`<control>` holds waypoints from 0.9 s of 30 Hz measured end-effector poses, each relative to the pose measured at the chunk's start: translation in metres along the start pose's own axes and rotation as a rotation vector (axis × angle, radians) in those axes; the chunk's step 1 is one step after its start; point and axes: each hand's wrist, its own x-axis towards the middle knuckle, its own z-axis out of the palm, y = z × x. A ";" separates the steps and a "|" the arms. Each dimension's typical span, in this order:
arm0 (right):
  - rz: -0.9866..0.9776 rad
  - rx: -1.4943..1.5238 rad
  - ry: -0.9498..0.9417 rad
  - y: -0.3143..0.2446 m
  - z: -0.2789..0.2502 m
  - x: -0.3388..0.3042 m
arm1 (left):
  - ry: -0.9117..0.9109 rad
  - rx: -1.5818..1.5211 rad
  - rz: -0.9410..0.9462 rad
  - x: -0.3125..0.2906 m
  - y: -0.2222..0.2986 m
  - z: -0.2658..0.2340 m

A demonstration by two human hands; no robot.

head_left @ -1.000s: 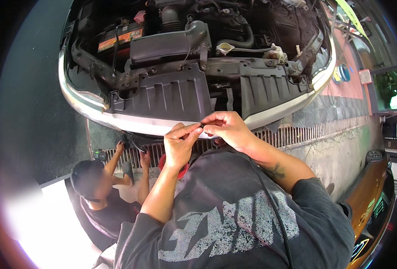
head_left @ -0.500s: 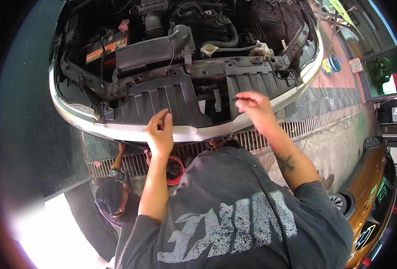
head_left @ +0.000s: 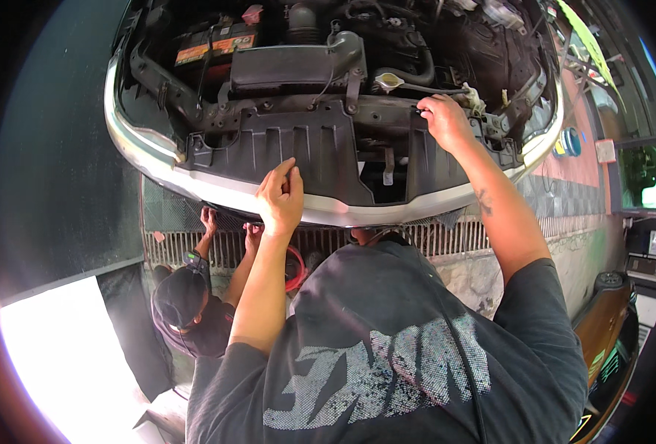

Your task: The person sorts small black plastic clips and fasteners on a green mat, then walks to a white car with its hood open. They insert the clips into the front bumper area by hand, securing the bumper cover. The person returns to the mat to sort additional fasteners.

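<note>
On the engine side of the pale bumper [head_left: 217,189], the right hand [head_left: 448,124] pinches a small dark piece [head_left: 421,111] close to the metal crossmember [head_left: 398,115]; half a second ago it was nearer the bumper, over the right-hand black panel [head_left: 439,166]. The left hand [head_left: 280,198] is over the bumper, fingers loosely bent and parted, nothing visible in it; one second ago both hands met above the bumper. On the bumper's outer side, a co-worker [head_left: 182,300] now bows their head.

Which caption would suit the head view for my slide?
At an open engine bay, the right hand pinches a small dark piece; the left hand is over a black panel.
</note>
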 end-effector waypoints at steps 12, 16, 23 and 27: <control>-0.204 -0.078 -0.241 0.000 -0.017 0.027 | 0.002 -0.037 -0.045 0.001 0.004 0.001; -0.112 -0.029 -0.249 0.003 -0.020 0.024 | 0.004 -0.045 -0.053 -0.001 0.004 0.000; -0.078 -0.132 -0.226 -0.011 -0.015 0.021 | -0.005 0.004 -0.010 -0.001 -0.001 0.000; -0.293 -0.272 -0.229 -0.003 -0.008 0.023 | -0.015 0.010 0.003 0.001 0.000 0.001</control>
